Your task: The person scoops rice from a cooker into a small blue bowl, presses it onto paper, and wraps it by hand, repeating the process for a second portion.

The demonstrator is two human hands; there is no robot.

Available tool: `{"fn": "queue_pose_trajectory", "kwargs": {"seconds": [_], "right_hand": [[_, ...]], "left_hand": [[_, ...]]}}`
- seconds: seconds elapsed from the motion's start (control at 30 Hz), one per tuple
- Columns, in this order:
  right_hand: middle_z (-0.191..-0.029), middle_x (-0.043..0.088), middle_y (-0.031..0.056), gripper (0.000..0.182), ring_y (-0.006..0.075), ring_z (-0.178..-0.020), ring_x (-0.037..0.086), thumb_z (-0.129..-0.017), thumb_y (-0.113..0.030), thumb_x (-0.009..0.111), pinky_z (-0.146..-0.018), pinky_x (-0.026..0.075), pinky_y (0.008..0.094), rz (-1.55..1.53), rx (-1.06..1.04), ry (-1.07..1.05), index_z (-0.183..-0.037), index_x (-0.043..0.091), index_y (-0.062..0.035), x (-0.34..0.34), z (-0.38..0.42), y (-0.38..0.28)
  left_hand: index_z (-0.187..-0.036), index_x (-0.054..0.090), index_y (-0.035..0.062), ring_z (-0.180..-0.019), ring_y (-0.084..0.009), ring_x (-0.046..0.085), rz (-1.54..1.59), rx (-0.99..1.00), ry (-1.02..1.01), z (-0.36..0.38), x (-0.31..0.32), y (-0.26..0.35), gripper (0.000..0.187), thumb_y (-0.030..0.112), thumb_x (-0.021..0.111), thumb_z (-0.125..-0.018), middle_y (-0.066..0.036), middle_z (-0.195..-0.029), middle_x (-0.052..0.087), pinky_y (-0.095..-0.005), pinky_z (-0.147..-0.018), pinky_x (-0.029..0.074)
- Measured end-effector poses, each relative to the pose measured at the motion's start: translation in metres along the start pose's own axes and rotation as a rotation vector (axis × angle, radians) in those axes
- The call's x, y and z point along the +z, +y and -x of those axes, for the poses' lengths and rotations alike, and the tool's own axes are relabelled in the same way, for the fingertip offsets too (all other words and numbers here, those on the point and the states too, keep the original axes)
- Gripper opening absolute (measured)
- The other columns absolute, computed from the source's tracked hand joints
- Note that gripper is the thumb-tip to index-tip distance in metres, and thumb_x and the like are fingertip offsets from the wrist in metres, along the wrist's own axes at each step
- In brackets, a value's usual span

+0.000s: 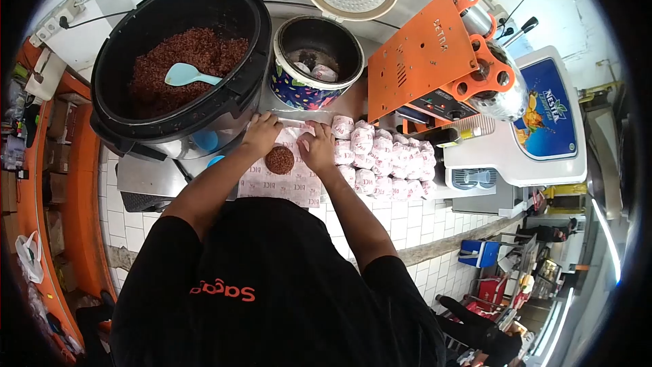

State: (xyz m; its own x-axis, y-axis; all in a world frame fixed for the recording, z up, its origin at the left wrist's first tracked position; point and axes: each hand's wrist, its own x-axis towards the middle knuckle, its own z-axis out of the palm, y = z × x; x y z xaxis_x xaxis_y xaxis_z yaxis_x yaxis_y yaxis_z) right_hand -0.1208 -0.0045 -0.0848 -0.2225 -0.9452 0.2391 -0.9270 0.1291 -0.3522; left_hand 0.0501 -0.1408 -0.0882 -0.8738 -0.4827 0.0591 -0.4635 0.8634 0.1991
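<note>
A round patty of reddish-brown rice [279, 160] lies on a sheet of white paper with red print [268, 187]. At the sheet's upper left is my left hand [262, 133], its fingers closed at the paper's edge. My right hand [316, 145] bends its fingers over the upper right part of the paper, beside the patty. Whether paper is pinched in its fingertips is too small to tell. Just right of that hand, several wrapped bundles [363, 139] in the same printed paper are stacked in rows.
A large black cooker [102, 105] holds red rice [193, 51] and a light blue paddle [182, 75]. A smaller patterned pot [299, 92] contains wrapped bundles. An orange machine [421, 54] and a drink dispenser [543, 115] stand to the right. A person [479, 329] is at the lower right.
</note>
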Motion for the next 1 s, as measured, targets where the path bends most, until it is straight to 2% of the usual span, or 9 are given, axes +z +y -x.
{"fn": "queue_pose_trajectory", "kwargs": {"seconds": [0.1,0.23,0.33,0.43,0.53,0.67,0.83,0.93,1.0], "right_hand": [[-0.133,0.058,0.0093,0.058,0.0327,-0.130,0.046,-0.079,-0.023,0.079,-0.103,0.037,0.0521,-0.021,-0.037,0.035,-0.132,0.058,-0.0191,-0.026,-0.008,-0.014],[-0.111,0.072,0.0103,0.058,0.0281,-0.111,0.065,-0.080,-0.030,0.077,-0.104,0.038,0.0510,0.268,0.023,-0.325,-0.135,0.059,-0.0179,-0.051,-0.027,-0.020],[-0.105,0.073,0.0089,0.036,0.0250,-0.096,0.070,-0.083,-0.022,0.072,-0.090,0.049,0.0418,0.263,0.029,-0.530,-0.119,0.071,-0.0205,-0.051,-0.022,0.000],[-0.099,0.073,0.0077,0.037,0.0234,-0.091,0.070,-0.082,-0.014,0.069,-0.087,0.048,0.0376,0.253,-0.183,-0.453,-0.118,0.072,-0.0203,-0.055,0.006,0.012],[-0.095,0.072,0.0050,0.042,0.0222,-0.088,0.069,-0.081,-0.010,0.062,-0.086,0.045,0.0406,0.269,-0.195,-0.384,-0.121,0.072,-0.0196,-0.056,0.037,0.014],[-0.088,0.069,0.0030,0.046,0.0216,-0.090,0.067,-0.076,-0.017,0.071,-0.085,0.042,0.0433,0.310,-0.113,-0.149,-0.122,0.071,-0.0191,-0.039,0.065,0.018],[-0.128,0.057,0.0056,0.034,0.0284,-0.120,0.047,-0.066,-0.024,0.082,-0.094,0.038,0.0488,0.243,0.108,-0.108,-0.099,0.078,-0.0147,-0.039,0.057,0.016],[-0.128,0.057,0.0056,0.025,0.0284,-0.120,0.047,-0.066,-0.024,0.082,-0.095,0.037,0.0484,0.306,0.137,-0.084,-0.090,0.078,-0.0155,-0.040,0.047,0.020],[-0.129,0.055,0.0036,0.042,0.0284,-0.125,0.045,-0.071,-0.029,0.084,-0.101,0.035,0.0502,0.350,0.224,-0.195,-0.110,0.074,-0.0195,-0.051,0.037,0.012]], "left_hand": [[-0.110,0.070,0.0071,-0.122,-0.0261,0.052,0.035,0.031,0.039,0.000,-0.014,0.002,0.030,0.013,0.068,-0.081,-0.008,-0.116,0.061,-0.0431,-0.098,0.045],[-0.104,0.068,0.0071,-0.112,-0.0279,0.059,0.094,0.072,0.058,0.017,-0.029,0.009,0.024,0.011,0.067,-0.080,-0.009,-0.112,0.061,-0.0448,-0.092,0.050],[-0.109,0.065,0.0071,-0.105,-0.0305,0.065,0.087,0.098,-0.001,0.034,-0.045,0.007,0.026,0.008,0.064,-0.083,-0.011,-0.110,0.062,-0.0454,-0.086,0.054],[-0.118,0.064,0.0087,-0.108,-0.0323,0.064,0.076,0.128,-0.159,0.053,-0.043,-0.003,0.034,0.006,0.062,-0.084,-0.012,-0.109,0.062,-0.0444,-0.087,0.055],[-0.130,0.062,0.0131,-0.109,-0.0317,0.065,0.088,0.200,-0.181,0.071,-0.044,-0.003,0.046,0.004,0.060,-0.085,-0.012,-0.111,0.063,-0.0437,-0.089,0.055],[-0.138,0.059,0.0186,-0.112,-0.0305,0.063,0.090,0.236,-0.203,0.083,-0.033,0.001,0.055,0.001,0.058,-0.086,-0.011,-0.111,0.062,-0.0421,-0.093,0.053],[-0.137,0.060,0.0173,-0.111,-0.0311,0.061,0.159,0.175,-0.110,0.087,-0.028,0.002,0.053,0.001,0.057,-0.087,-0.011,-0.114,0.058,-0.0414,-0.096,0.051],[-0.135,0.062,0.0158,-0.109,-0.0309,0.060,0.230,0.066,-0.078,0.082,-0.030,0.002,0.052,0.001,0.059,-0.086,-0.011,-0.113,0.057,-0.0419,-0.095,0.051],[-0.133,0.063,0.0148,-0.107,-0.0306,0.060,0.260,0.059,-0.001,0.076,-0.033,0.000,0.051,0.001,0.060,-0.084,-0.011,-0.111,0.056,-0.0422,-0.094,0.051]]}}
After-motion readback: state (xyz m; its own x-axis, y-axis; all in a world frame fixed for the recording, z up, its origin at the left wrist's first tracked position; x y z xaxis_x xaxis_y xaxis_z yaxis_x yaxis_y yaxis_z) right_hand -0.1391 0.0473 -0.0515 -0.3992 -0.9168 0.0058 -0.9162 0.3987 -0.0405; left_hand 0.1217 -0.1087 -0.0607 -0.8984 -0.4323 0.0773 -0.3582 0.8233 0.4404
